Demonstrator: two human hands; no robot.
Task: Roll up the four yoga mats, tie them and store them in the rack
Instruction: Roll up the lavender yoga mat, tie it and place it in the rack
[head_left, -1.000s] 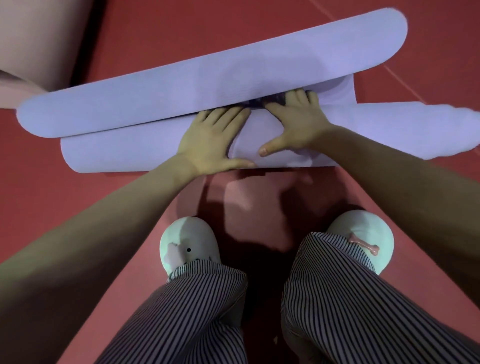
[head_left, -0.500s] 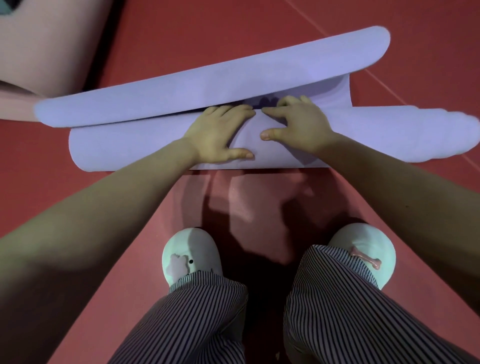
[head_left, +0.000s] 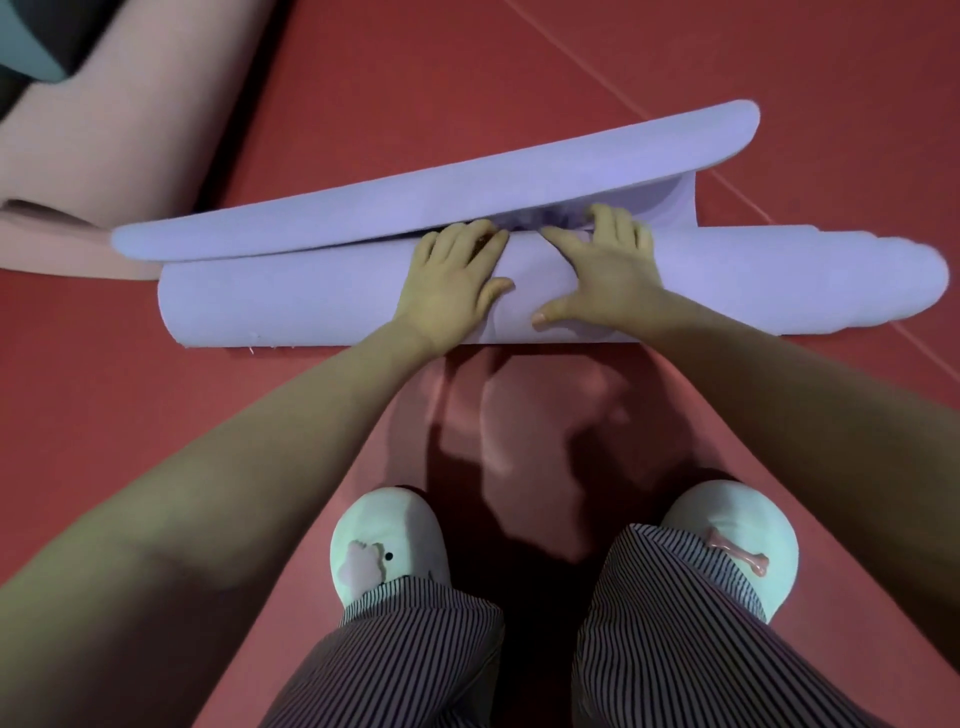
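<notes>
A lilac yoga mat (head_left: 291, 301) lies across the red floor as a thick roll, with its loose end (head_left: 467, 197) arching up over the far side. My left hand (head_left: 452, 286) presses flat on top of the roll near its middle, fingers straight and pointing away from me. My right hand (head_left: 602, 275) presses beside it, thumb spread toward me, fingertips tucked under the raised flap. The roll's right end (head_left: 857, 280) sticks out further than the left one.
A pink yoga mat (head_left: 93, 156) lies partly rolled at the upper left, touching the lilac mat's left end. A dark and teal object (head_left: 31, 47) shows in the top left corner. My feet in pale slippers (head_left: 389, 551) stand on the red floor just behind the roll.
Both hands have pushed the roll a little away from me, and the right hand's fingers have slid further under the flap. The loose flap has shifted with it.
</notes>
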